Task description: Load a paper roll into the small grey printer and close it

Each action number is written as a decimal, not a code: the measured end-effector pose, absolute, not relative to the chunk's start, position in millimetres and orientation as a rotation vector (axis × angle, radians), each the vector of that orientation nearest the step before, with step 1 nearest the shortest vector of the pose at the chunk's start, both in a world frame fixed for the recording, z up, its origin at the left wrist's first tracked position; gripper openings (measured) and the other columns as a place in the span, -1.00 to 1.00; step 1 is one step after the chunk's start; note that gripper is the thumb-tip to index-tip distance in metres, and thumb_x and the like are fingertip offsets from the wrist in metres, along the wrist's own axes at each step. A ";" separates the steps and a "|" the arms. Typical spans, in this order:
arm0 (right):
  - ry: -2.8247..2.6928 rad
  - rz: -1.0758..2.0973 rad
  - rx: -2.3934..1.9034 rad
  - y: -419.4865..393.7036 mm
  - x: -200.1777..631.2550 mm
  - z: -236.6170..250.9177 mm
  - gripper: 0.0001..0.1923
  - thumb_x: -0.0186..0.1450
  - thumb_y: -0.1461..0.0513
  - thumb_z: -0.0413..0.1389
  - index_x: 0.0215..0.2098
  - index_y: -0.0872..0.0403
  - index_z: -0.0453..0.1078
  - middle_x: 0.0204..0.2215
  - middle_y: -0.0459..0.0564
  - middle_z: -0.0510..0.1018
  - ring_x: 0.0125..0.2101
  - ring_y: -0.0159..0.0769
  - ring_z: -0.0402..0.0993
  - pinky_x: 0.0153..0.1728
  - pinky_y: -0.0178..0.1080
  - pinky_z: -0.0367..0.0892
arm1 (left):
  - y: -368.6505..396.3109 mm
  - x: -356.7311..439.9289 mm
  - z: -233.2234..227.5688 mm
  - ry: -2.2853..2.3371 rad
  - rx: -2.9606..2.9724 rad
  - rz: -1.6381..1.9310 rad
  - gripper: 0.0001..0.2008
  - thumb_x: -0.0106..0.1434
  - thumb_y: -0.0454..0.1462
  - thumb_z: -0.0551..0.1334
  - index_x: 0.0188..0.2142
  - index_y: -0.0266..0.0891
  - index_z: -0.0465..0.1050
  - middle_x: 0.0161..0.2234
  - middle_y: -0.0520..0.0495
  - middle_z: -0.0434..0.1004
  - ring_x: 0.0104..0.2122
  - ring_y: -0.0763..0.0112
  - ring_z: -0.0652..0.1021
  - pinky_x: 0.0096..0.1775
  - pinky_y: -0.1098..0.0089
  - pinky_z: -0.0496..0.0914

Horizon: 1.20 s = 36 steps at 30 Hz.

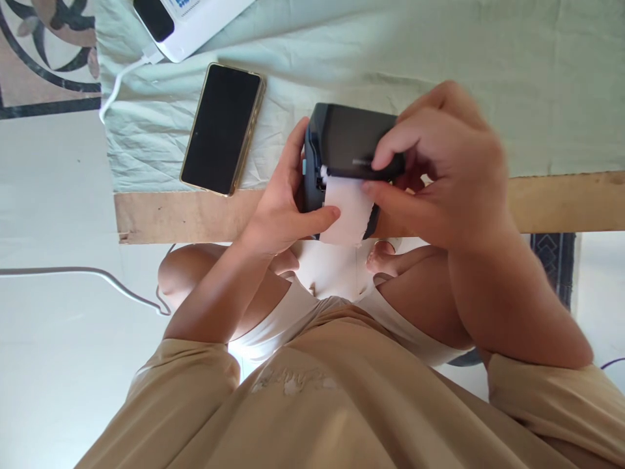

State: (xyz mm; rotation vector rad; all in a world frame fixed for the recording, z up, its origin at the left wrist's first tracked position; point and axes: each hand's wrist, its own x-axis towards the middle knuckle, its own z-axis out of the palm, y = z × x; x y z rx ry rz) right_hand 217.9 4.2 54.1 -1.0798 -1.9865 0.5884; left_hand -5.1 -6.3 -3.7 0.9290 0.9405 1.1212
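A small black printer-like box [349, 140] sits at the near edge of a low board covered with pale green cloth [439, 65]. A strip of white paper [346, 212] hangs out of its front. My left hand [280, 202] grips the box's left side, with the thumb pressed on the paper. My right hand [439, 169] reaches over the box's right side; its fingertips pinch the lid's front edge and the thumb touches the top of the paper strip.
A dark phone [222, 128] lies screen up left of the box. A white device [183, 23] with a white cable [122, 75] sits at the far edge. The wooden board edge [195, 215] runs below. Another cable [97, 277] crosses the white floor.
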 end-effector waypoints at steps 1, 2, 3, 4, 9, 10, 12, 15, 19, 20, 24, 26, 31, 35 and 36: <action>-2.030 0.614 -1.084 4.1 219.2 53.1 -0.93 0.30 0.27 0.30 -0.26 -0.05 0.57 -0.15 -0.02 0.58 -0.45 -0.42 0.30 -0.46 -0.25 0.44 | -6.7 -5.5 -5.0 0.897 0.967 1.127 -0.12 -0.01 -0.22 0.60 0.32 -0.04 0.45 0.21 -0.11 0.64 0.07 0.07 0.67 0.02 0.16 0.61; -2.069 0.634 -1.084 4.2 220.1 52.3 -0.95 0.32 0.26 0.28 -0.26 -0.04 0.59 -0.12 -0.01 0.58 -0.44 -0.42 0.32 -0.46 -0.25 0.45 | -6.9 -6.0 -6.9 0.839 0.994 1.134 -0.12 0.03 -0.20 0.60 0.35 0.01 0.44 0.21 -0.08 0.64 0.06 0.11 0.68 -0.01 0.20 0.61; -2.097 0.645 -1.079 4.5 220.7 51.7 -0.96 0.34 0.25 0.28 -0.26 -0.03 0.60 -0.10 0.01 0.57 -0.44 -0.43 0.34 -0.46 -0.25 0.45 | -7.2 -6.5 -9.1 0.780 1.008 1.139 -0.13 0.07 -0.17 0.60 0.36 0.04 0.43 0.23 -0.07 0.63 0.06 0.13 0.68 -0.04 0.22 0.61; -2.112 0.641 -1.061 5.0 221.0 51.2 -0.95 0.36 0.22 0.27 -0.26 -0.03 0.61 -0.08 0.02 0.56 -0.42 -0.41 0.38 -0.46 -0.25 0.46 | -7.4 -6.7 -11.2 0.734 1.005 1.147 -0.17 0.10 -0.12 0.60 0.35 0.07 0.45 0.24 -0.07 0.63 0.07 0.13 0.69 -0.05 0.24 0.62; -2.080 0.659 -1.045 5.6 218.0 48.8 -0.71 0.36 0.10 0.34 0.04 -0.12 0.59 0.13 0.12 0.55 -0.02 -0.08 0.56 -0.16 -0.08 0.64 | -8.8 -4.2 -13.8 0.730 1.002 1.217 -0.48 0.31 0.12 0.47 0.15 -0.01 0.60 0.00 -0.08 0.70 0.06 0.10 0.72 -0.15 0.30 0.62; -2.063 0.705 -1.079 5.4 217.0 46.6 -0.57 0.35 0.07 0.36 0.17 -0.15 0.53 0.21 0.13 0.53 0.04 -0.04 0.56 -0.11 -0.05 0.64 | -9.3 -3.2 -12.6 0.725 1.007 1.232 -0.53 0.34 0.09 0.47 0.13 -0.02 0.61 -0.08 -0.04 0.69 -0.02 0.15 0.74 -0.21 0.33 0.59; -2.030 0.813 -1.123 5.5 215.1 38.7 -0.29 0.33 0.01 0.38 0.39 -0.18 0.33 0.33 0.13 0.46 0.09 -0.03 0.56 -0.04 -0.04 0.65 | -10.7 -1.1 -8.9 0.711 0.992 1.264 -0.60 0.38 0.04 0.46 0.11 -0.03 0.64 -0.15 -0.01 0.67 -0.08 0.22 0.74 -0.23 0.36 0.56; -2.021 0.906 -1.057 7.4 212.5 22.2 -0.09 0.35 0.02 0.33 0.53 -0.18 0.02 0.37 0.12 0.43 0.14 -0.05 0.55 0.11 -0.01 0.61 | -12.7 1.6 -1.8 0.760 0.939 1.279 -0.58 0.36 0.02 0.46 0.13 -0.05 0.64 -0.11 -0.05 0.68 0.17 0.05 0.70 -0.08 0.29 0.62; -1.989 0.978 -1.097 9.7 210.2 8.6 -0.15 0.45 0.03 0.27 0.55 -0.25 -0.05 0.33 0.05 0.49 0.12 -0.06 0.59 0.11 0.02 0.61 | -13.4 1.9 2.6 0.829 0.891 1.226 -0.44 0.28 0.08 0.49 0.18 -0.06 0.60 -0.01 -0.10 0.69 0.42 -0.13 0.54 0.09 0.16 0.65; -1.975 1.003 -1.107 9.9 209.9 7.7 -0.17 0.47 0.02 0.26 0.55 -0.25 -0.04 0.32 0.05 0.50 0.11 -0.06 0.60 0.08 0.01 0.62 | -13.4 1.5 2.6 0.812 0.889 1.219 -0.44 0.29 0.08 0.49 0.19 -0.05 0.60 0.01 -0.09 0.69 0.42 -0.12 0.54 0.10 0.16 0.64; -1.916 1.098 -1.070 11.5 210.5 5.8 -0.17 0.49 -0.11 0.25 0.56 -0.23 -0.02 0.30 0.07 0.51 0.07 -0.08 0.61 0.03 -0.01 0.63 | -14.1 1.4 4.4 0.709 0.904 1.190 -0.59 0.43 -0.02 0.42 0.22 0.08 0.59 0.07 -0.02 0.71 0.39 0.03 0.59 0.02 0.26 0.64; -1.892 1.136 -1.063 12.8 211.3 3.5 -0.13 0.48 -0.19 0.24 0.57 -0.23 -0.03 0.27 0.07 0.51 0.04 -0.07 0.61 0.00 -0.01 0.63 | -14.8 1.7 6.3 0.735 0.899 1.187 -0.62 0.47 -0.03 0.38 0.24 0.12 0.59 0.10 0.00 0.70 0.39 0.03 0.60 0.03 0.27 0.64; -1.875 1.146 -0.995 14.7 212.7 -1.2 -0.11 0.46 -0.30 0.19 0.56 -0.23 -0.02 0.23 0.06 0.52 0.01 -0.11 0.61 -0.02 -0.04 0.62 | -13.3 -2.1 4.6 0.735 0.929 1.173 -0.59 0.46 -0.01 0.39 0.26 0.13 0.61 0.13 -0.04 0.71 0.38 -0.01 0.59 0.21 0.14 0.63; -1.898 1.142 -0.989 14.9 212.4 0.6 -0.10 0.46 -0.29 0.20 0.56 -0.22 -0.03 0.27 0.08 0.50 0.01 -0.10 0.60 -0.01 -0.04 0.62 | -12.7 -2.8 1.2 0.735 0.909 1.173 -0.57 0.45 0.00 0.41 0.26 0.08 0.60 0.08 -0.05 0.72 0.36 0.01 0.60 0.20 0.11 0.64; -1.907 1.128 -1.018 14.7 212.1 1.4 -0.11 0.46 -0.28 0.20 0.56 -0.22 -0.02 0.29 0.09 0.50 0.03 -0.10 0.60 0.01 -0.03 0.61 | -13.0 -1.7 1.4 0.735 0.900 1.178 -0.58 0.44 0.01 0.41 0.24 0.08 0.61 0.07 -0.04 0.73 0.37 0.01 0.59 0.20 0.12 0.63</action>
